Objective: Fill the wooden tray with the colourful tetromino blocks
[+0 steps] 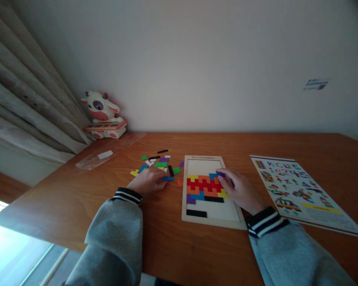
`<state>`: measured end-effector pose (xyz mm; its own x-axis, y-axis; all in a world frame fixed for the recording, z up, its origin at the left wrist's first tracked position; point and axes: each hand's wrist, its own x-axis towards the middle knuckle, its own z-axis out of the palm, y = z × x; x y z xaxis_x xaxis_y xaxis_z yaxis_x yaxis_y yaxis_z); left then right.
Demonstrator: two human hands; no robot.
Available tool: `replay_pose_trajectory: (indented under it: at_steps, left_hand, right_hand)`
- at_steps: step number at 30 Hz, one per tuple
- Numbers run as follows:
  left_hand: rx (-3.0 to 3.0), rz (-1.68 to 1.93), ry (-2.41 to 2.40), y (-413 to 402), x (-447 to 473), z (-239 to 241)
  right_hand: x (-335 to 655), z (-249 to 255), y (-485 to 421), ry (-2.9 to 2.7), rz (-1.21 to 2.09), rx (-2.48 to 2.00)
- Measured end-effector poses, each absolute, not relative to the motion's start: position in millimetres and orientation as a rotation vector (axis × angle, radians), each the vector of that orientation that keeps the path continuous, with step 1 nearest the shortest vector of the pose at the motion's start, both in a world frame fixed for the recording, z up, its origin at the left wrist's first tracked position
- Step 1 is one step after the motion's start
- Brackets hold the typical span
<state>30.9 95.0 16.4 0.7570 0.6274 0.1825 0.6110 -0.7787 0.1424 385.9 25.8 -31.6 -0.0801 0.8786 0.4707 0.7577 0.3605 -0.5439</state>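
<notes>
My left hand (149,181) is at the near edge of a loose pile of coloured puzzle pieces, its fingertips closed on a blue puzzle piece (168,178). My right hand (243,191) reaches over the right side of a wooden puzzle board (214,225). Its thumb and index finger are closed around a purple puzzle piece (220,173) at the upper right of the filled rows, partly hidden by the fingers. Red pieces (203,184) lie in the board's middle, with orange, yellow, blue, purple and black ones around them. A separate black piece (196,213) lies at the board's lower left.
Loose pieces, among them a green one (161,164), lie left of the board. A printed pattern sheet (304,190) lies to the right. A cow toy with a keyboard (104,115) stands at the back left, near a clear plastic bag (92,162) and the curtain (26,79).
</notes>
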Motion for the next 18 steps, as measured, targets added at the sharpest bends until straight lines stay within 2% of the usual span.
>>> replay_pose_trajectory:
  at_steps: [9, 13, 18]
  left_hand:
    - [2.875, 0.353, 0.992, 92, 34, 21]
    - [2.926, 0.487, 1.028, 96, 35, 13]
    - [2.897, 0.699, 1.303, 104, 36, 1]
  right_hand:
    - [386, -27, 24, -1.823, 0.218, -1.450]
    - [387, -28, 25, -1.833, 0.214, -1.428]
    - [387, -29, 26, -1.829, 0.202, -1.422]
